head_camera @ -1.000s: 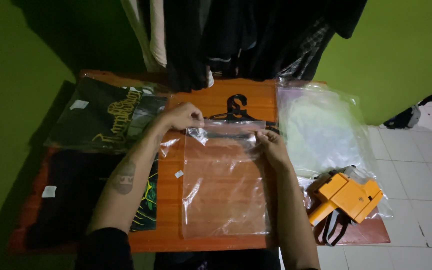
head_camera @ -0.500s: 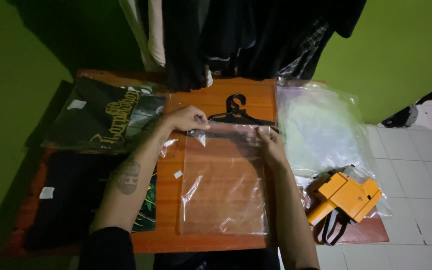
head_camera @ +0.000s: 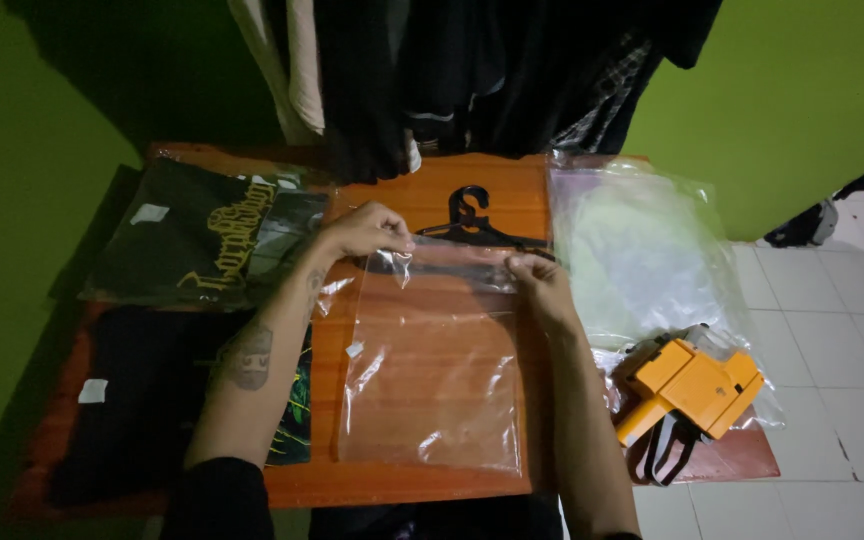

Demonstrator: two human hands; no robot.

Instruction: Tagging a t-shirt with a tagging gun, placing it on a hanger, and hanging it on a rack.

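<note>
On an orange table [head_camera: 422, 200], the left hand [head_camera: 367, 230] and right hand [head_camera: 537, 280] pinch the top corners of a clear plastic bag [head_camera: 432, 370] lying flat, just below a black hanger [head_camera: 472, 225]; an orange label gun [head_camera: 692, 385] sits right.

A thin, clear plastic bag [head_camera: 432, 370] is pinched at its top edge by the left hand [head_camera: 364, 231] and the right hand [head_camera: 535, 279]; its film is glossy and creased, with streaks of glare. Underneath, an orange table [head_camera: 417, 200] is seen, wood-like with faint lines and a dull sheen. A black hanger [head_camera: 472, 222] of smooth plastic is laid on it. To the right, a stack of clear bags [head_camera: 642, 250] shows up milky and wrinkled, beside an orange labelling gun [head_camera: 692, 385] of matt hard plastic. At the left, dark folded shirts [head_camera: 202, 235] of matt cloth are wrapped in shiny film.
</note>
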